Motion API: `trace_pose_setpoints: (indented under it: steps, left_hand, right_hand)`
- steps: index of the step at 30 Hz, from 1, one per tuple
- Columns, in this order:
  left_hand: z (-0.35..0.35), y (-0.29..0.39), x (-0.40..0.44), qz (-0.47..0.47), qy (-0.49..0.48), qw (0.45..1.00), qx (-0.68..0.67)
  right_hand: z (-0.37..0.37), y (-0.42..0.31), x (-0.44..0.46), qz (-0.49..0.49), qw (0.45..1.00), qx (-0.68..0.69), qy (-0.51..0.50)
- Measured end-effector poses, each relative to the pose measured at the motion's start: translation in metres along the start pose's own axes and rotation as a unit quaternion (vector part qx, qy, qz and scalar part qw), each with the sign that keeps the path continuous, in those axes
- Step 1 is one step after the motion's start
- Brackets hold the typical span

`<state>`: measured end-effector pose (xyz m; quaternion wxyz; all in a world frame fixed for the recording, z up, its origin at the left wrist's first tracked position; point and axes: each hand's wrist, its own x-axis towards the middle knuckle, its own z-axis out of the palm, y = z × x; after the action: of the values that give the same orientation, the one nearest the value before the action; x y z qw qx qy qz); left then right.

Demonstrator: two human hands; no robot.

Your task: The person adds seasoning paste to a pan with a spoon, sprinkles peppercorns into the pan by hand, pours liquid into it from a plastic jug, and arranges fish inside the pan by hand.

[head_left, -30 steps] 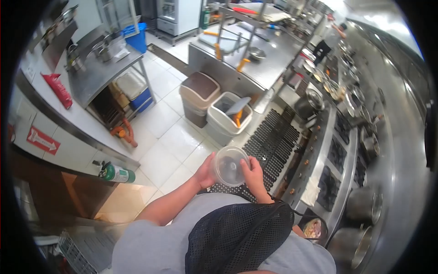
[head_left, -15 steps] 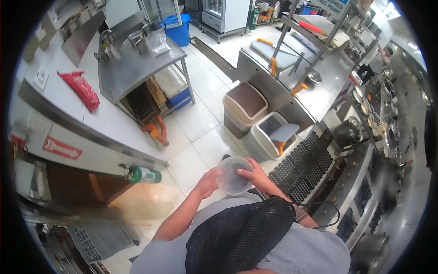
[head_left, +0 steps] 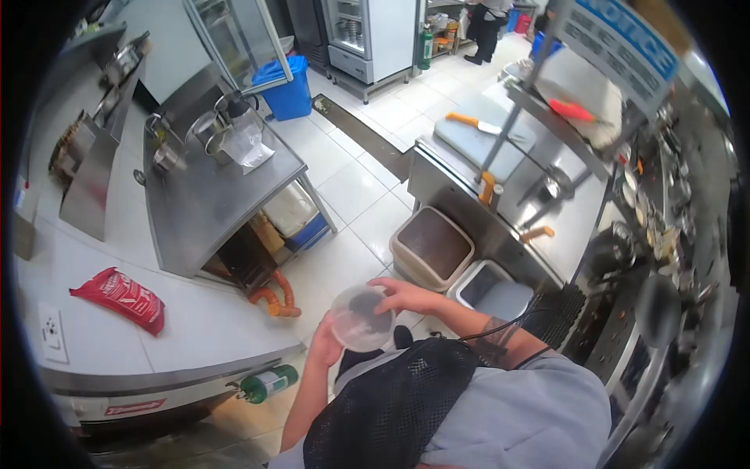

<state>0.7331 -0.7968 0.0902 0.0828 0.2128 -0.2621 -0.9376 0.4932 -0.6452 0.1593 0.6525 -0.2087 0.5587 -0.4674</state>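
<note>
A round, translucent plastic container (head_left: 361,327) is held in front of my body. My left hand (head_left: 325,341) is closed on its left side. My right hand (head_left: 400,296) grips the opposite side, the fingers bent at the rim. A dark patch shows in or through the container; whether it is contents or the background I cannot tell. Below the hands, black mesh fabric (head_left: 391,399) covers part of my grey shirt.
A red packet (head_left: 125,301) lies on the white counter (head_left: 195,328) at left. Beyond are a steel table (head_left: 211,187) with pots, and a blue bin (head_left: 285,90). Two bins (head_left: 432,246) stand by the right-hand steel table, which holds a knife (head_left: 471,122). A person (head_left: 488,27) stands far back.
My view has shifted forward and turned. The container, still in both hands, has moved left and slightly down in view. The red packet and steel tables appear nearer.
</note>
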Motion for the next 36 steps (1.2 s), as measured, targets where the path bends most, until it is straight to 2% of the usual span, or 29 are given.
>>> trace_pose_setpoints:
  steps: [1, 2, 4, 5, 6, 8, 9, 11, 12, 14, 18, 22, 24, 25, 28, 30, 32, 33, 34, 36]
  left_hand:
    - [-0.003, 0.010, 0.009, 0.027, 0.002, 0.997, 0.075]
    - [-0.005, 0.018, 0.020, 0.031, 0.002, 0.997, 0.067]
    - [-0.011, 0.040, 0.040, 0.042, 0.066, 0.997, -0.006]
    - [-0.027, 0.040, 0.059, 0.081, 0.088, 0.993, -0.007]
    - [-0.036, 0.045, 0.075, 0.071, 0.090, 0.993, -0.007]
    - [-0.041, 0.069, 0.114, 0.096, 0.117, 0.983, -0.100]
    - [-0.035, 0.091, 0.136, 0.097, 0.103, 0.984, -0.105]
    - [-0.021, 0.138, 0.163, 0.017, 0.024, 0.999, -0.039]
    - [-0.021, 0.158, 0.183, 0.010, 0.011, 0.999, -0.035]
    - [-0.022, 0.198, 0.226, -0.065, -0.062, 0.996, 0.018]
    - [-0.010, 0.251, 0.328, -0.138, -0.128, 0.978, 0.089]
    - [0.019, 0.268, 0.412, -0.160, -0.185, 0.959, 0.146]
    - [0.029, 0.265, 0.448, -0.125, -0.184, 0.965, 0.136]
    - [0.035, 0.263, 0.463, -0.132, -0.187, 0.964, 0.138]
    - [0.044, 0.262, 0.500, -0.132, -0.169, 0.969, 0.119]
    - [0.052, 0.277, 0.522, -0.203, -0.196, 0.953, 0.113]
    - [0.061, 0.297, 0.543, -0.213, -0.186, 0.951, 0.122]
    - [0.067, 0.307, 0.558, -0.207, -0.181, 0.955, 0.111]
    - [0.070, 0.316, 0.573, -0.199, -0.175, 0.959, 0.099]
    - [0.053, 0.325, 0.614, -0.196, -0.165, 0.963, 0.086]
  right_hand:
    - [-0.003, -0.018, 0.015, 0.008, 0.999, -0.049, -0.023]
    - [-0.007, -0.035, 0.033, 0.012, 0.994, -0.094, -0.046]
    - [-0.015, -0.049, 0.074, 0.011, 0.995, -0.090, -0.030]
    - [-0.019, -0.054, 0.093, 0.005, 0.998, -0.065, 0.006]
    - [-0.020, -0.056, 0.110, -0.001, 0.998, -0.037, 0.044]
    - [-0.018, -0.062, 0.142, 0.001, 0.998, 0.011, 0.069]
    - [-0.027, -0.075, 0.155, -0.005, 0.995, 0.040, 0.091]
    - [-0.036, -0.106, 0.167, -0.018, 0.985, 0.117, 0.128]
    - [-0.045, -0.119, 0.174, -0.026, 0.983, 0.119, 0.141]
    - [-0.066, -0.137, 0.183, -0.057, 0.980, 0.102, 0.162]
    - [-0.090, -0.180, 0.172, -0.102, 0.972, 0.085, 0.192]
    - [-0.116, -0.195, 0.182, -0.133, 0.932, 0.156, 0.298]
    - [-0.131, -0.192, 0.195, -0.146, 0.895, 0.196, 0.373]
    - [-0.143, -0.189, 0.205, -0.188, 0.880, 0.248, 0.359]
    - [-0.184, -0.200, 0.223, -0.210, 0.862, 0.292, 0.356]
    - [-0.220, -0.223, 0.235, -0.197, 0.858, 0.304, 0.364]
    - [-0.253, -0.245, 0.248, -0.135, 0.902, 0.258, 0.320]
    - [-0.264, -0.265, 0.255, -0.140, 0.919, 0.194, 0.314]
    - [-0.278, -0.287, 0.263, -0.144, 0.918, 0.191, 0.315]
    - [-0.309, -0.327, 0.280, -0.094, 0.961, 0.105, 0.239]
